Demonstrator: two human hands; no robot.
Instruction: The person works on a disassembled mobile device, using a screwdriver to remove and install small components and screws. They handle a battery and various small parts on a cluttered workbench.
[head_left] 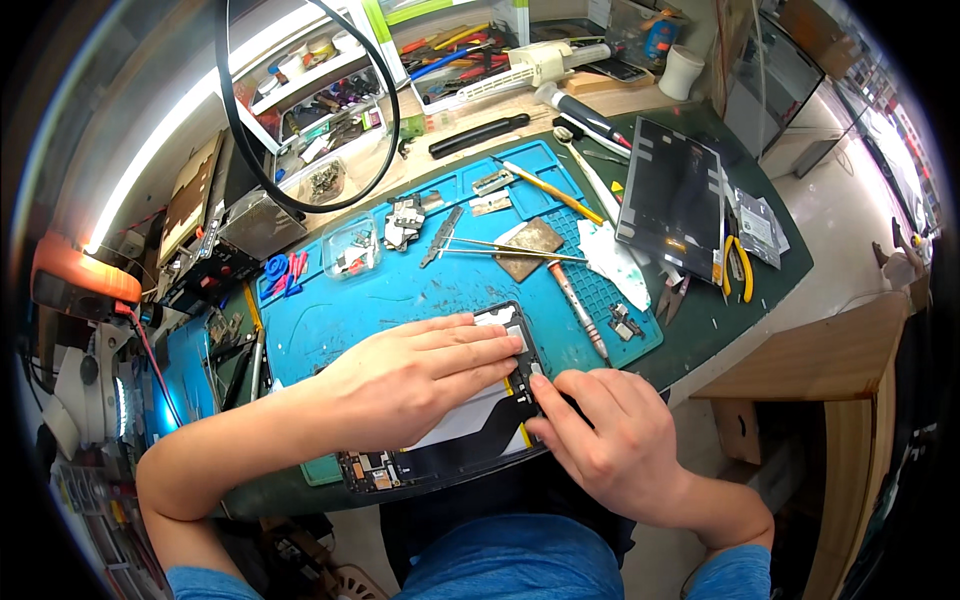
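An opened tablet (470,422) lies at the near edge of the blue repair mat (320,325). Its pale battery, a broad black ribbon cable (465,452) and a small circuit board (373,470) are exposed. My left hand (400,375) rests flat across the tablet's upper part, fingers stretched together toward its right end. At that right end, my right hand (615,440) is closed, with thumb and index finger pinched against the frame beside a dark board strip. What lies between these fingertips is hidden. Just beyond the hands are a screwdriver (578,312) and brass-coloured tweezers (515,249).
A dark display panel (672,195) lies at the right, beside yellow-handled pliers (741,268). Small parts sit in a clear box (351,250) on the mat. A black magnifier ring (392,110) hangs at upper left. An orange meter (85,272) stands far left.
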